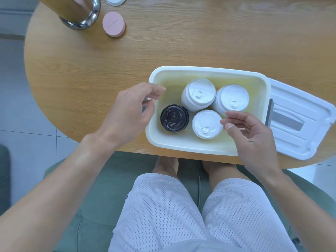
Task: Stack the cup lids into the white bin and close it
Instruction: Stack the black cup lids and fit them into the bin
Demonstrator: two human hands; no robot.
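The white bin (205, 71) stands open near the table's front edge. Inside it are three stacks of white cup lids, at the back left (199, 93), back right (231, 99) and front (206, 123), and one stack of black lids (174, 118) at the front left. My left hand (130, 110) hovers over the bin's left rim, fingers loosely curled and empty. My right hand (249, 131) sits over the bin's front right corner, fingertips close to the front white stack, holding nothing. The bin's white cover (298, 122) lies on the table just right of the bin.
A pink round lid (113, 24) and a white round piece (115, 0) lie at the table's far left, beside a metal and wood cylinder (80, 13). The wooden table's (109, 70) front edge runs just below the bin, above my knees.
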